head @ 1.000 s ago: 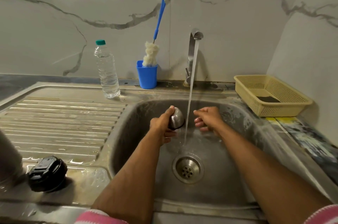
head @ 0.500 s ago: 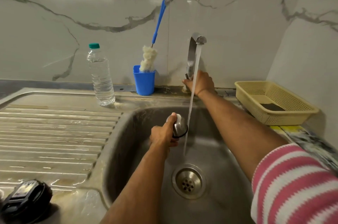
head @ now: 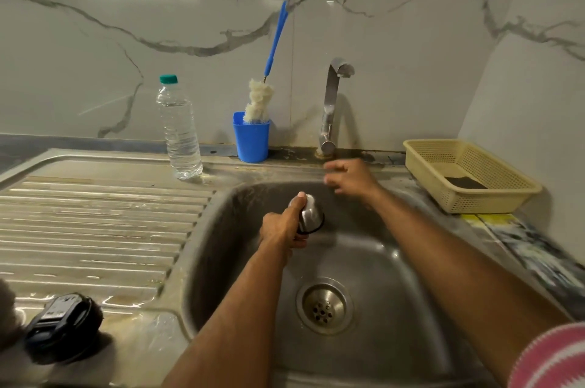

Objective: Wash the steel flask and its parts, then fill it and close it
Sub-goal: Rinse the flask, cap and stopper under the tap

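We hold the steel cap (head: 309, 213) of the flask in our left hand (head: 283, 226), over the middle of the sink (head: 411, 308). The thumb lies along the rounded top and the other fingers curl below it. Its open, black-rimmed end looks down and to the right, so its axis is tilted, not upright. Our right hand (head: 348, 178) is empty and blurred at the back rim of the sink, just under the tap (head: 330, 109). Its fingers seem loosely spread, and they touch nothing that we can see. No water comes from the tap.

The black lid (head: 63, 324) lies on the wet draining board (head: 95, 213) at the near left, well apart from both hands. The left hand is the nearer one, so we think the cap will go to that side. A dark shape at the left edge may be the flask body, but we cannot tell.

About containers: the plastic bottle (head: 179, 131) with the green top holds clear water almost to its neck. The blue cup (head: 251, 142) holds a bottle brush (head: 259, 101) with its white head up. The yellow basket (head: 468, 175) at the right holds one dark flat pad (head: 465, 182).
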